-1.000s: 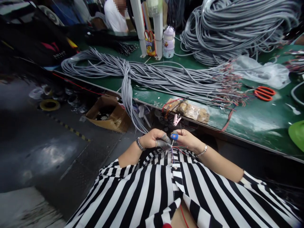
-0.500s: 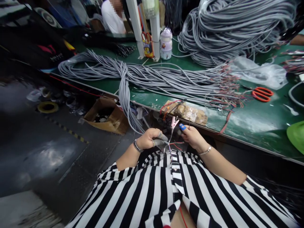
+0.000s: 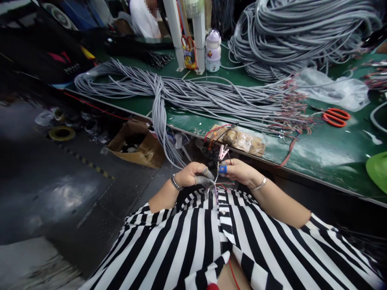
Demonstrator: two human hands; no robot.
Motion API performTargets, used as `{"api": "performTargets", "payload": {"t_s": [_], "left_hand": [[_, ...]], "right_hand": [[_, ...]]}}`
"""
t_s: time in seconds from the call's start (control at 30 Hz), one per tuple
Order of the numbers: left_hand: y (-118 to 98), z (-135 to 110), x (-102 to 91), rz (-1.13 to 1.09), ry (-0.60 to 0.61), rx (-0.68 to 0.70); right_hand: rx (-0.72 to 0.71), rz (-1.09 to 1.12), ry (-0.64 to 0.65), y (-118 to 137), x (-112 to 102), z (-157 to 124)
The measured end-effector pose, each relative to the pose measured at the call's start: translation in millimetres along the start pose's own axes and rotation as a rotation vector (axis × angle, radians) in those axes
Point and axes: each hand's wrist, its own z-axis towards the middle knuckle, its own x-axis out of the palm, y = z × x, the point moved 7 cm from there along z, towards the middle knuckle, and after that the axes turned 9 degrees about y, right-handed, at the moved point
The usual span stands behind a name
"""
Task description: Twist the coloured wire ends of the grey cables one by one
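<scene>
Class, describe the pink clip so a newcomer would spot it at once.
Find the green bench, then the tan block on its near edge. In the view, the pink clip shows below that block's left half, just above the right hand. Its pale pink V shape stands out from the darker wires beside it.

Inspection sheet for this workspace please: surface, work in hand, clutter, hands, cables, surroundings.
Surface: green bench, glossy, with small white specks.
Work in hand: thin wires, fanned out; pink clip just beyond.
Clutter: orange-handled scissors, plastic bag, bottle.
Hands: left hand holds the wires; right hand beside them, grip unclear.
Cables: grey bundle along the bench, some draped over its edge; large grey coil behind.
Surroundings: cardboard box and yellow roll below bench level; person in white across the bench.
</scene>
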Motion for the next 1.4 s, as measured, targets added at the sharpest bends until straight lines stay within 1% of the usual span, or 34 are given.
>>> {"api": "performTargets", "payload": {"t_s": [0.1,0.17,0.23,0.3,0.4,0.43,0.5,0.57,0.63,0.67,0.73,0.8,0.83,0.87,1.0,1.07,1.13,1.2,1.33,1.4], "left_hand": [[9.4,-7.0,-1.1,-0.171,-0.091,-0.077],[20.8,-13.7,-2.0,-0.313,-0.173,-0.128],[32.9,-20.6,-2.0,-0.44,-0.254,-0.162],[42.4,-25.6,-0.8,-0.53,-0.313,-0.175],[49.7,-26.5,4.6,-0.596,-0.323,-0.198],[50.4,-25.3,6.5,-0.606,-0.315,-0.203],[50.0,-22.5,8.6,-0.609,-0.306,-0.203],[48.4,-20.3,8.4,-0.611,-0.312,-0.187],[47.0,-19.2,8.5,-0.615,-0.3,-0.186],[46.2,-19.0,9.0,-0.615,-0.284,-0.195],[43.3,-18.8,10.3,-0.602,-0.236,-0.215],[38.1,-18.6,10.0,-0.573,-0.192,-0.219],[34.7,-18.3,9.1,-0.549,-0.174,-0.211],[31.3,-17.8,7.8,-0.514,-0.156,-0.202],[18.5,-13.4,3.9,-0.293,-0.072,-0.15],[14.0,-10.0,5.2,-0.195,-0.01,-0.116],[11.1,-7.0,7.4,-0.13,0.041,-0.086],[9.1,-4.9,8.4,-0.09,0.061,-0.059],[5.9,-4.3,5.3,-0.061,0.013,-0.026],[3.3,-5.5,2.8,-0.067,-0.018,-0.01]], "right_hand": [[-0.095,0.275,0.017,-3.7,-0.1,-1.3],[-0.203,0.373,0.012,-2.2,1.0,-6.4],[-0.316,0.388,-0.007,0.2,3.6,-12.5],[-0.401,0.335,-0.015,2.0,9.7,-16.3],[-0.474,0.157,0.029,4.4,25.7,-15.4],[-0.501,0.056,0.047,6.6,31.4,-14.4],[-0.573,-0.237,0.051,13.7,41.6,-13.9],[-0.635,-0.568,-0.007,21.6,47.4,-15.4],[-0.652,-0.801,-0.079,27.2,47.9,-17.6],[-0.647,-0.86,-0.103,29.0,46.5,-18.8],[-0.627,-0.893,-0.106,30.5,43.3,-20.9],[-0.601,-0.834,-0.091,29.7,39.1,-22.6],[-0.581,-0.767,-0.087,28.4,36.4,-22.8],[-0.558,-0.671,-0.089,26.4,33.2,-22.6],[-0.458,-0.178,-0.108,14.1,22.9,-16.9],[-0.425,-0.038,-0.134,10.4,20.5,-13.2],[-0.409,0.001,-0.188,9.6,17.4,-10.4],[-0.412,0.003,-0.265,10.1,12.7,-9.6],[-0.451,-0.032,-0.415,11.6,1.0,-14.7],[-0.491,-0.05,-0.488,12.9,-8.6,-20.5]]}}
